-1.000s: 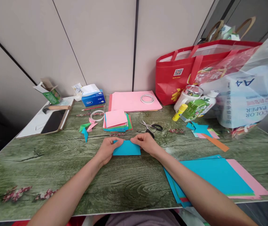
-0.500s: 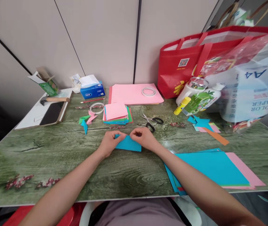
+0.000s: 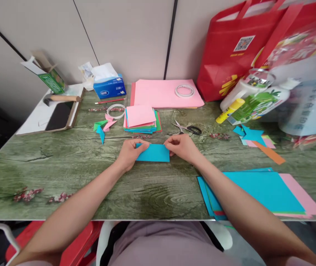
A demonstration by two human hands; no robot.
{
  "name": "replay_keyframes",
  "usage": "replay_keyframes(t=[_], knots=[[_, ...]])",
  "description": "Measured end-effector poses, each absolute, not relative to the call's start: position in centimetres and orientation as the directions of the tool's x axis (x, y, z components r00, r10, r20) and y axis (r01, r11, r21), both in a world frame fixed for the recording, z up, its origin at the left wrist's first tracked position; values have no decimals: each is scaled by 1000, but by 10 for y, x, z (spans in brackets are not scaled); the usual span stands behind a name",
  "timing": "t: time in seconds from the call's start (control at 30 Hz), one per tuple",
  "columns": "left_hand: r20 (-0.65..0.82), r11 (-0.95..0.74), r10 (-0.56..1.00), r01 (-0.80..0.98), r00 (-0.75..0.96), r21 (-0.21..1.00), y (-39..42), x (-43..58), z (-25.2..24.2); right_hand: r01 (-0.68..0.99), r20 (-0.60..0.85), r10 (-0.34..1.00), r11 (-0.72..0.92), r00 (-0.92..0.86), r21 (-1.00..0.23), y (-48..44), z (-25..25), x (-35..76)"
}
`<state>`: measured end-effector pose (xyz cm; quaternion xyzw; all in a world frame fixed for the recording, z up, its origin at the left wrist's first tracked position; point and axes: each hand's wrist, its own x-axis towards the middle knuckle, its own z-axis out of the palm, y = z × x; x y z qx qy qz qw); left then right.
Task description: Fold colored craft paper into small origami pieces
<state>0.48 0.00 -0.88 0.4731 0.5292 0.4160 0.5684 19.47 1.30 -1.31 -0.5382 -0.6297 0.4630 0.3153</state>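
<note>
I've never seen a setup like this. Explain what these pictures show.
There is no machine: these are a person's two bare hands, seen by a camera worn on the head, looking forward and down. The left hand grips the left end of a blue rectangular piece of paper; the right hand pinches its far right corner. On the green wood-patterned table lie a stack of small papers in several colours, metal scissors with black handles and, at the right, a pile of larger coloured paper sheets.
</note>
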Motion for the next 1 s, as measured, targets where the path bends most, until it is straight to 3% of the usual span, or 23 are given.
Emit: replay_keyframes(t=[0.2, 0.4, 0.53, 0.63, 0.73, 0.8, 0.9, 1.0], knots=[[-204, 204, 979, -12, 27, 979, -2, 3, -6, 390, -93, 970, 2, -224, -921, 17, -15, 197], [-186, 186, 983, -60, 4, 981, 1, 0, -4, 328, -6, 998, 17, -69, -944, 22, -15, 199], [-111, 104, 990, 84, 82, 991, -1, -2, -2, 292, 108, 975, 163, -196, -942, 11, -11, 181], [-48, 6, 987, 269, 152, 963, -4, -2, -1, 327, 108, 942, 215, -318, -920, 0, -10, 169], [-28, -37, 983, 345, 180, 938, -4, 0, -1, 368, 88, 941, 212, -326, -905, -4, -10, 166], [-41, -6, 986, 282, 162, 959, -4, 1, -1, 366, 91, 950, 202, -297, -909, -3, -11, 168], [-126, 123, 984, 32, 126, 992, -2, 1, 0, 351, 109, 975, 172, -193, -920, 2, -14, 172], [-228, 264, 949, -158, 216, 951, -1, 0, 3, 244, 85, 993, 101, -77, -964, 6, -17, 174]])
